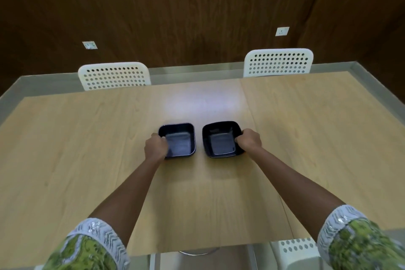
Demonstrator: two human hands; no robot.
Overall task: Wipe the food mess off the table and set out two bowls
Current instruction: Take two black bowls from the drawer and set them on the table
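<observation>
both arms reach forward, left hand [156,146] and right hand [249,140] each curled tight, fingers [239,139] gripping a rim.

Table [87,138], light wood: landmark. Mid-table, two dark square bowls side by side, apart. My left hand [156,146] grips left bowl [178,140] near corner; my right hand [249,140] grips right bowl [221,139] rim. Beyond table's far edge, two white perforated chairs [114,75].
</observation>
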